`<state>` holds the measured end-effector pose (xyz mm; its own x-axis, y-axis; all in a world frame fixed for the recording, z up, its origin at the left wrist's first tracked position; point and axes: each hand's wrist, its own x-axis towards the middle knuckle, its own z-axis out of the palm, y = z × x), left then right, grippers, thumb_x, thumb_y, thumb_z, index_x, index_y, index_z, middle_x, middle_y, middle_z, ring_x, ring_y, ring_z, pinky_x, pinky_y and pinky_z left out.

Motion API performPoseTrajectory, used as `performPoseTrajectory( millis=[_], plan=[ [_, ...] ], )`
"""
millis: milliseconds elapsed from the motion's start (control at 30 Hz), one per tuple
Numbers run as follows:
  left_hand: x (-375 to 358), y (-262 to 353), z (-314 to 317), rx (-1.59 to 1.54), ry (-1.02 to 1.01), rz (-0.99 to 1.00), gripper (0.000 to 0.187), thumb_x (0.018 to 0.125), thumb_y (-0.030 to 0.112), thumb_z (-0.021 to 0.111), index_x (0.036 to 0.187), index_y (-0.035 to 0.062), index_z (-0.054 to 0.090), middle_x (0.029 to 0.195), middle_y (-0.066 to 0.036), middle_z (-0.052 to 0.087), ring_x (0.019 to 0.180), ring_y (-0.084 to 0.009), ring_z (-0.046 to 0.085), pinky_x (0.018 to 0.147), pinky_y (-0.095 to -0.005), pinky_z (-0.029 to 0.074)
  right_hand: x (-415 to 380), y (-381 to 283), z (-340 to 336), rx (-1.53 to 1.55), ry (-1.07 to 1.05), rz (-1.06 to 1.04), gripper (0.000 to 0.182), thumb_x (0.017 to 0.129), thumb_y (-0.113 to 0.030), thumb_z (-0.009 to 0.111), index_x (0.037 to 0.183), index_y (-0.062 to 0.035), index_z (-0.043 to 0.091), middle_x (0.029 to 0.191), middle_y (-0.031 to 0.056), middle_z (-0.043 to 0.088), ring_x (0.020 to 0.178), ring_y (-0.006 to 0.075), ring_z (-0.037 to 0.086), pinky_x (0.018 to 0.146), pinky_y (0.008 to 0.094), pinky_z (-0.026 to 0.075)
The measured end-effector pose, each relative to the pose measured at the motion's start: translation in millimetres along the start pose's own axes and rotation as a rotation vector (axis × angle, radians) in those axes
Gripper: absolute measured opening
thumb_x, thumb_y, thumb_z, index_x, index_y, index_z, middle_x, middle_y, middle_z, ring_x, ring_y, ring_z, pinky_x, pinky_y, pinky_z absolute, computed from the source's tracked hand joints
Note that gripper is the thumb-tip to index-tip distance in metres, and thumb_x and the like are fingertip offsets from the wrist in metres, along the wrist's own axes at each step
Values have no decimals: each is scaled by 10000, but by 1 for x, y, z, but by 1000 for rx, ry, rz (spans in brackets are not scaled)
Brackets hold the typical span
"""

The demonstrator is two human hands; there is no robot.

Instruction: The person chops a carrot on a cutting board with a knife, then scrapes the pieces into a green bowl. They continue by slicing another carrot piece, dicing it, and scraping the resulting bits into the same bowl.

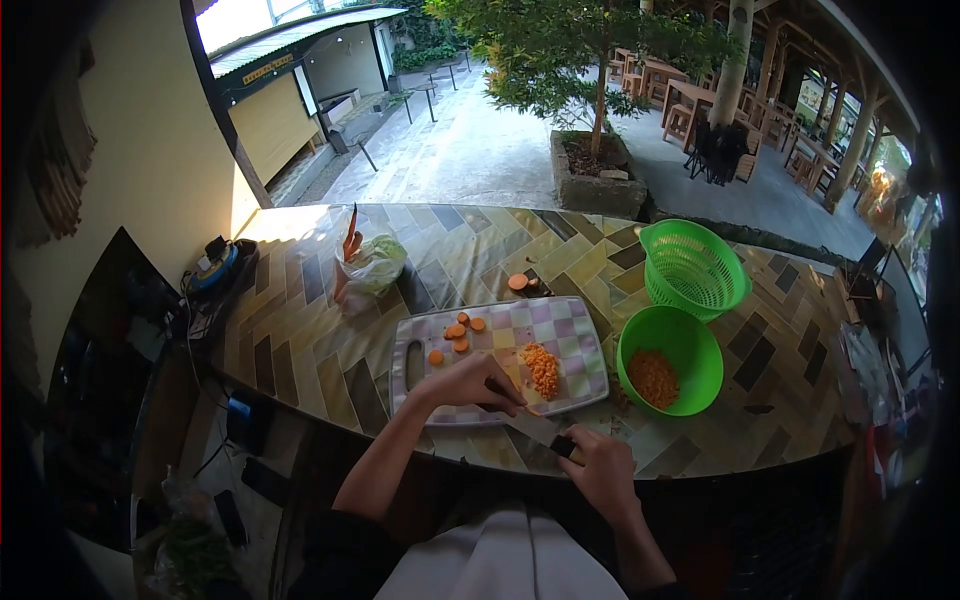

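Observation:
My right hand (602, 465) is wrapped round the black handle of a kitchen knife (537, 428), its blade pointing left over the front edge of the checkered cutting board (588, 350). My left hand (478, 384) is closed at the board's front edge, fingertips pinched on a small piece of carrot (534, 411) beside the blade. Just beyond the fingers lies a heap of diced carrot (541, 370). Several thick carrot slices (461, 331) rest on the board's left half. The fingers partly hide the held piece.
Right of the board stands a green bowl (706, 352) with diced carrot (654, 379) inside, and behind it a green colander (690, 262). A carrot end (518, 282) lies behind the board. A plastic bag (374, 265) sits at the back left of the tiled table (300, 340).

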<state>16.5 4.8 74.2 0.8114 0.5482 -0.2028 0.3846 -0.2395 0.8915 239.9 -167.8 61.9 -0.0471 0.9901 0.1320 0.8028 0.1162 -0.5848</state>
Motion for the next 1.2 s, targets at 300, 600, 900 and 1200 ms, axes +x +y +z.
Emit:
performPoseTrajectory(
  millis=[300,600,900,1200],
  plan=[
    [16,-7,4,127,142,150,220,787,47,759,1006,27,768,872,-79,763,753,-89,691,719,-245,526,-3,0,-4,-35,-69,10,270,760,-187,761,954,-56,625,824,130,656,814,346,659,709,446,499],
    [19,8,20,136,-95,167,201,820,79,760,1003,-3,758,879,-74,764,777,-103,700,724,-251,532,-2,4,1,-43,-65,-39,269,762,-199,761,945,-48,635,813,141,654,806,357,657,705,449,495],
    [25,-11,4,63,42,196,183,832,25,734,1012,-6,753,909,-92,760,817,-117,712,760,-248,547,0,4,-6,-55,-131,-31,289,762,-227,764,948,-52,629,847,149,676,829,363,663,720,446,508],
    [12,-35,-25,124,295,182,156,826,11,734,980,14,757,935,-84,744,874,-146,701,805,-272,541,-23,46,-36,313,-283,168,416,724,-329,831,963,-18,691,803,140,691,736,260,667,717,353,500]
  ],
)
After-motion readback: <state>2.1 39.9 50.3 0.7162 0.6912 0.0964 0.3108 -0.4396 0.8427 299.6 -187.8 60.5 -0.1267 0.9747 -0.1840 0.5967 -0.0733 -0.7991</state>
